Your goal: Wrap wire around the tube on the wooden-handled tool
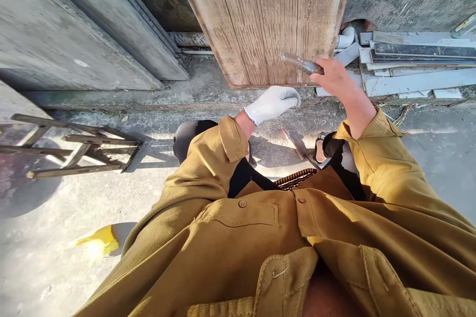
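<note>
My right hand (334, 77), bare, is wrapped round a short brush-like tool (295, 59) with a ridged silver band and a pale greyish end. The tool points left, in front of the lower part of a worn brown wooden panel (260, 20); whether it touches the wood I cannot tell. My left hand (274, 103), in a white knit glove, is closed with its fingers curled just below the panel's bottom edge. Its palm is hidden, so I cannot see whether anything is inside. On the ground between my feet lies a thin reddish stick-like tool (292, 142).
At the left a wooden stool-like frame (84, 146) lies on the concrete. Large grey boards (92, 34) lean behind it. On the right, stacked planks (420, 59) lie beside a white pipe (346, 38). A bright yellow object (98, 241) is at lower left.
</note>
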{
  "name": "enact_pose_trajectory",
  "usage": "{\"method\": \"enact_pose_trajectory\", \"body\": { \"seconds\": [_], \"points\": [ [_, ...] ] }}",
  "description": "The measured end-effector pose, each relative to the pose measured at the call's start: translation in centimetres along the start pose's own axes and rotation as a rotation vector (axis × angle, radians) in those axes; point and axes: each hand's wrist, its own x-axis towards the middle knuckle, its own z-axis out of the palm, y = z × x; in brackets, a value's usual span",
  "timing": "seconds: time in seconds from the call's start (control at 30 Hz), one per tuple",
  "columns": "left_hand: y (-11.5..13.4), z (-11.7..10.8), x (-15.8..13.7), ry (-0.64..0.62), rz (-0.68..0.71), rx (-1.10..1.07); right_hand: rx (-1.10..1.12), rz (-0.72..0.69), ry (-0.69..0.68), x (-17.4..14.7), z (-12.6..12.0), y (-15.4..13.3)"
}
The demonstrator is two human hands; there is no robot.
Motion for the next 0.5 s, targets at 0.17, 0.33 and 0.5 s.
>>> {"method": "enact_pose_trajectory", "body": {
  "seconds": [0.17,0.33,0.5],
  "points": [
    [-0.4,-0.8,0.1,0.031,0.023,0.160,-0.258,-0.032,-0.190,-0.6,1.2,-0.9],
    [-1.0,-2.0,0.2,0.020,-0.016,0.194,-0.222,-0.054,-0.764,-1.2,1.3,-1.7],
    [-1.5,-2.1,0.2,-0.017,-0.034,-0.017,0.122,-0.224,-0.917,-2.1,-1.9,-1.3]
  ]
}}
